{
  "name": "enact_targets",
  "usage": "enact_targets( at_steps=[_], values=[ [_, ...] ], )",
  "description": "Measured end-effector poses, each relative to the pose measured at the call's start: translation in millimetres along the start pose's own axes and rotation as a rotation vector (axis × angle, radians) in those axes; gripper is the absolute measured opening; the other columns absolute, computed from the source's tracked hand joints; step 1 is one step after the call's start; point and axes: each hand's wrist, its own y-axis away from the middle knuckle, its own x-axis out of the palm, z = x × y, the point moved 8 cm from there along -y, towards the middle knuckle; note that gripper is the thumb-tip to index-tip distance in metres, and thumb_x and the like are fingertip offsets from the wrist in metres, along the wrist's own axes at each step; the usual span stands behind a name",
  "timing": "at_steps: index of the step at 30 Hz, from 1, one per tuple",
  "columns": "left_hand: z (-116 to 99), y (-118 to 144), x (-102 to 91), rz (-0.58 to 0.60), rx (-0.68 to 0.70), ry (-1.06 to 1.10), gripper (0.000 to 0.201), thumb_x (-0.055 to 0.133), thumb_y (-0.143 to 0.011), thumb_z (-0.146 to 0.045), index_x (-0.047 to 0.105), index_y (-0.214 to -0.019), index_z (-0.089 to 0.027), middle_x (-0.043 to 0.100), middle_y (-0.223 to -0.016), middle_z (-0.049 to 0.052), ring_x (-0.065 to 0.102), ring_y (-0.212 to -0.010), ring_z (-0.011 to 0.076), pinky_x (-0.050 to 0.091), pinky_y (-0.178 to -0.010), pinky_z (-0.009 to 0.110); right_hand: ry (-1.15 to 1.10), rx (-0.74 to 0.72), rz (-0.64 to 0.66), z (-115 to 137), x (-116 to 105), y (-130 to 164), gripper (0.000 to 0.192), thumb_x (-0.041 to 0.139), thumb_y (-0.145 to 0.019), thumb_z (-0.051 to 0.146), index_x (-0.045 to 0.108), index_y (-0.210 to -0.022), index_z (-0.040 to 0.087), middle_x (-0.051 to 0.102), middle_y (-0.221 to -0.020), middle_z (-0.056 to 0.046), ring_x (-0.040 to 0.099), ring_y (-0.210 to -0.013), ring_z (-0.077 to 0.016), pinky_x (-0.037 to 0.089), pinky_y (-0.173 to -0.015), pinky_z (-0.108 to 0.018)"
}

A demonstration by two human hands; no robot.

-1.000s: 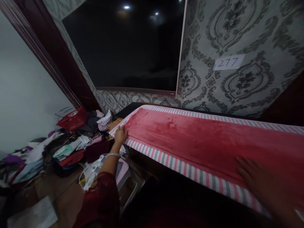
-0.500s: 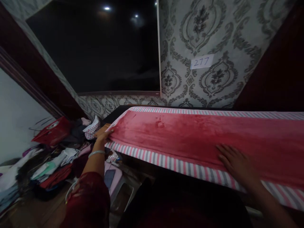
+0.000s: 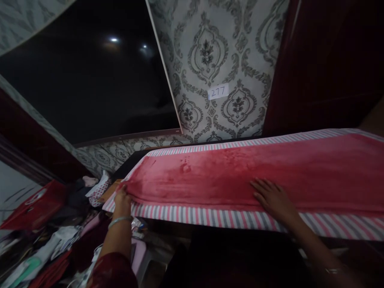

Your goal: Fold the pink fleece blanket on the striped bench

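Observation:
A long red plush blanket [image 3: 204, 184] with a pink, grey and white striped border lies spread over a dark cabinet top. At its left end, my left hand [image 3: 122, 200] pinches the edge of the cloth, the thumb on the red side and the other fingers mostly hidden. My right hand [image 3: 274, 200] rests flat near the front border, fingers stretched out and pressed on the plush. Darker brushed patches and small marks show on the pile.
A large black television [image 3: 99, 80] hangs on the patterned wall, beside a paper label [image 3: 218, 91] reading 277. Piled clothes [image 3: 60, 244], a red bag [image 3: 36, 204] and a pink stool [image 3: 139, 254] are at the lower left. A dark red panel [image 3: 315, 72] stands at the right.
My view has turned right and tilted, so the blanket's far right end now shows. Both hands keep about the same places on the blanket.

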Motion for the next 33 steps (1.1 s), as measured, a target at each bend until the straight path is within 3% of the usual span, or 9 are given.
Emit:
enact_targets(
  at_steps=[3,6,10,13,16,20,24,28,33],
  values=[
    [-29.3,3.4,41.9,0.026,0.039,0.028,0.017,0.060,-0.074,-0.011,0.062,-0.089,-0.017,0.056,-0.061,-0.006,0.060,-0.062,0.0120,0.056,-0.067,0.026,-0.026,0.016,0.004,1.3,-1.5,-1.3,0.053,0.033,-0.096,0.046,0.058,-0.140,0.030,0.054,-0.147,-0.006,0.046,-0.138,-0.0297,0.036,-0.110,-0.055],
    [-62.5,30.0,113.8,0.208,0.142,-0.013,0.023,0.064,-0.072,-0.012,0.068,-0.094,-0.015,0.066,-0.073,-0.002,0.065,-0.074,0.0136,0.056,-0.078,0.027,-0.039,0.029,-0.007,1.9,-3.4,-1.8,0.052,0.034,-0.097,0.045,0.057,-0.141,0.030,0.053,-0.148,-0.005,0.044,-0.139,-0.0288,0.035,-0.112,-0.055],
    [-88.8,132.8,219.6,0.639,0.559,-0.414,0.027,0.064,-0.073,-0.014,0.072,-0.099,-0.013,0.074,-0.090,0.004,0.068,-0.093,0.0216,0.053,-0.091,0.034,-0.033,0.046,0.008,4.0,-6.3,-2.8,0.052,0.035,-0.097,0.045,0.057,-0.141,0.030,0.053,-0.148,-0.005,0.044,-0.139,-0.0286,0.035,-0.112,-0.055],
    [-57.0,222.0,252.3,0.816,0.763,-0.666,0.026,0.056,-0.080,-0.014,0.071,-0.102,-0.014,0.076,-0.097,0.008,0.069,-0.093,0.0237,0.053,-0.087,0.035,-0.036,0.032,0.008,7.2,-9.2,-3.1,0.051,0.036,-0.097,0.043,0.059,-0.139,0.027,0.054,-0.147,-0.007,0.045,-0.139,-0.0288,0.035,-0.113,-0.055],
    [3.8,291.7,249.5,1.016,0.891,-0.845,0.023,0.053,-0.082,-0.014,0.069,-0.100,-0.018,0.075,-0.098,0.010,0.069,-0.095,0.0249,0.053,-0.086,0.035,-0.084,0.033,0.001,5.2,-9.5,-2.8,0.050,0.037,-0.097,0.042,0.060,-0.139,0.027,0.054,-0.147,-0.007,0.046,-0.138,-0.0292,0.034,-0.113,-0.056],
    [65.7,328.2,225.1,1.135,0.965,-0.910,0.031,0.053,-0.079,-0.011,0.067,-0.106,-0.019,0.073,-0.112,0.011,0.066,-0.108,0.0256,0.052,-0.097,0.040,-0.304,0.098,-0.026,-5.8,-8.8,-12.3,0.051,0.039,-0.094,0.044,0.063,-0.134,0.023,0.061,-0.140,-0.010,0.051,-0.133,-0.0315,0.035,-0.112,-0.058],
    [74.3,327.0,215.3,1.091,1.019,-0.819,0.043,0.050,-0.079,-0.008,0.065,-0.117,-0.020,0.068,-0.126,0.012,0.061,-0.119,0.0258,0.046,-0.109,0.046,-0.742,0.205,-0.060,-6.5,-9.8,-50.3,0.051,0.048,-0.090,0.045,0.063,-0.132,0.022,0.069,-0.125,-0.013,0.063,-0.114,-0.0309,0.049,-0.101,-0.052],
    [63.8,317.2,214.5,1.051,0.945,-0.636,0.038,0.044,-0.085,-0.009,0.066,-0.114,-0.020,0.073,-0.112,0.010,0.066,-0.107,0.0225,0.052,-0.099,0.041,-1.252,0.460,0.147,15.6,12.1,-101.0,0.054,0.057,-0.087,0.038,0.055,-0.137,0.019,0.071,-0.094,-0.007,0.068,-0.079,-0.0203,0.058,-0.077,-0.037],
    [63.4,311.7,209.8,1.009,0.910,-0.562,0.041,0.044,-0.084,-0.010,0.064,-0.119,-0.019,0.072,-0.117,0.011,0.066,-0.109,0.0222,0.053,-0.099,0.040,-1.394,0.561,0.278,54.8,31.2,-150.5,0.045,0.056,-0.093,0.039,0.053,-0.133,0.019,0.068,-0.085,-0.004,0.063,-0.063,-0.0137,0.057,-0.064,-0.030]
  ],
)
